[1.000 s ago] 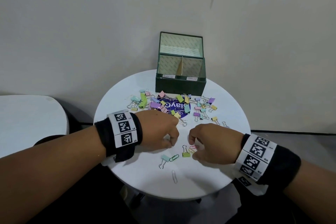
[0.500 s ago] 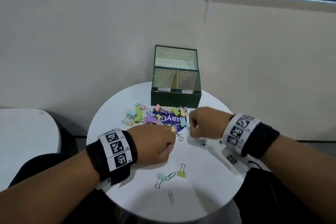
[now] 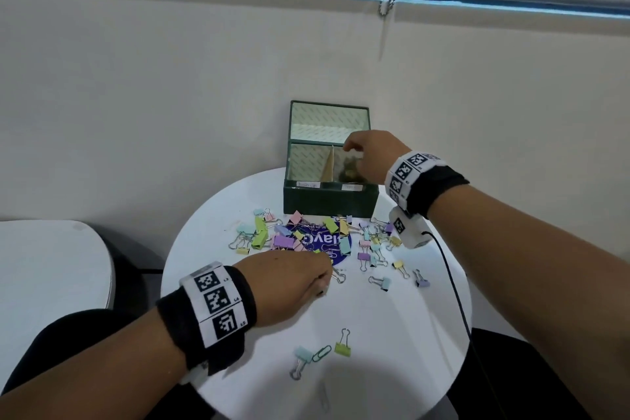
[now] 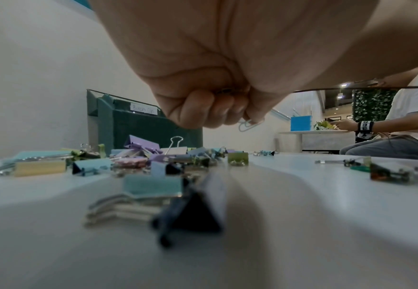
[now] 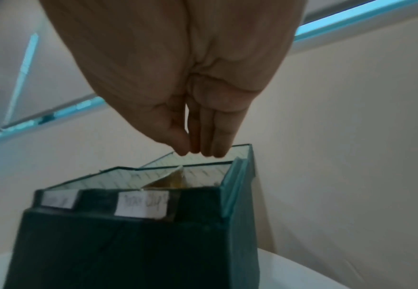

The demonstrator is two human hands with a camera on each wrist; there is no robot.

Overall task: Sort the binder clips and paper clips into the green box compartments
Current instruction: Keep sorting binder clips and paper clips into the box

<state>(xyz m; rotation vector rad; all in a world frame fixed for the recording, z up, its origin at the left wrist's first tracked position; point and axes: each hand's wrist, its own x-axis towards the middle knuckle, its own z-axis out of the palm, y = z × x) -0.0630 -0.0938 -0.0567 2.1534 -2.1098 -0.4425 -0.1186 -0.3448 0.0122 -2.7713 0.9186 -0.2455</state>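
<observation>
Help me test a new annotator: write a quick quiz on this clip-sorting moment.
1. True or false: the right hand is above the right front compartment of the dark green cardboard box.
2. What does the left hand pinch? A: a pale wire paper clip. B: a purple binder clip. C: nothing.
3. In the right wrist view, are the right hand's fingers straight or curled?

Key: 1 true. 2 A. 3 straight, pointing down at the box.
</observation>
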